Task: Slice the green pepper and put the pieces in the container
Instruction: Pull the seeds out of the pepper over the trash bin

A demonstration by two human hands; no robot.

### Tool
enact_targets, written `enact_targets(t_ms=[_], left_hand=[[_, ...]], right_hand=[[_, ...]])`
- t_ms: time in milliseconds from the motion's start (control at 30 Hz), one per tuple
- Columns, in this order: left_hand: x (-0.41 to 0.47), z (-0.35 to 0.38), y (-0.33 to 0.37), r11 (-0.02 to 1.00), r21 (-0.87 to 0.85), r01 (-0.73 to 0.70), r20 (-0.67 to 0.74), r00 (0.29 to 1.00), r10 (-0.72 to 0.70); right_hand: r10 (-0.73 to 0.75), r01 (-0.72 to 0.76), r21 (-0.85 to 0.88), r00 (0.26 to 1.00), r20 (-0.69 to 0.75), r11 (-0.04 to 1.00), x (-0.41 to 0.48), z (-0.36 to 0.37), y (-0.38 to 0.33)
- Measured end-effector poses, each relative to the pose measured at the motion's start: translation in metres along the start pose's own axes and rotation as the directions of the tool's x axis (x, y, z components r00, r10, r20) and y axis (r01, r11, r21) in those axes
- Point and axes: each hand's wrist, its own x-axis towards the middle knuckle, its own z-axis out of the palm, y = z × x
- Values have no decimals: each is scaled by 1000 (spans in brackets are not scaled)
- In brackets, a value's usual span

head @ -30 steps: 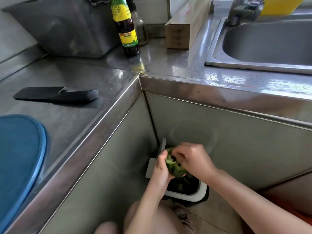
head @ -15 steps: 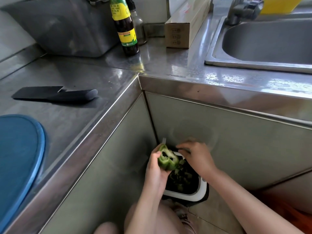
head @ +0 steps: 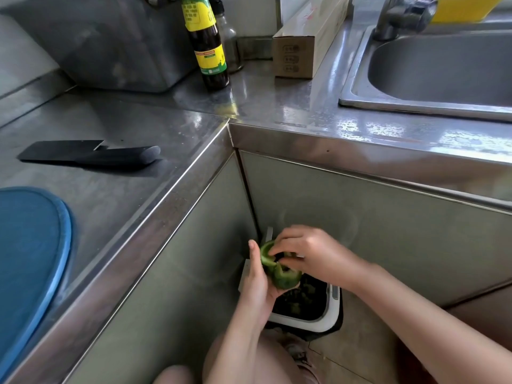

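A: Steel counter (head: 291, 106), what's on it?
B: L-shaped, corner in view. Left run: black knife (head: 91, 156) lying flat, blade left, handle right. Blue cutting board (head: 27, 259) sits nearer, cut off by the frame edge, apart from the knife.
A: Back corner?
B: Large steel box (head: 110, 42) by the wall. Dark sauce bottle (head: 210, 51) upright just beside it, clear bottle (head: 231, 48) right behind. Long cardboard box (head: 302, 48) lies near the sink (head: 357, 79).
A: Right run?
B: Sink set in, faucet (head: 399, 18) at the back. Droplets along the front strip.
A: Floor (head: 360, 342)?
B: Tiled. White-rimmed bin (head: 333, 306) stands in the cabinet corner.
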Motion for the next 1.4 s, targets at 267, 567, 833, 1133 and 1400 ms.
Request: enact_targets(t_ms=[267, 567, 833, 1133, 1400], left_hand=[[-6, 7, -1, 993, 114, 25, 30, 999, -28], [-4, 8, -2, 990, 140, 10, -91, 996, 3], [-1, 5, -9, 986, 160, -35, -125, 991, 56], [2, -4, -3, 995, -81, -66, -284, 958, 40], [4, -7, -7, 992, 4, -126, -231, 965, 124]], right_hand=[[-116, 117, -283, 993, 22, 952, -5, 7, -5], [48, -76, -101, 967, -252, 992, -8, 31, -8], [326, -297, 134, 853, -407, 945, -7, 33, -17], [689, -664, 185, 688, -226, 724, -3, 19, -4], [718, -718, -61, 695, -35, 693, 10, 17, -3]])
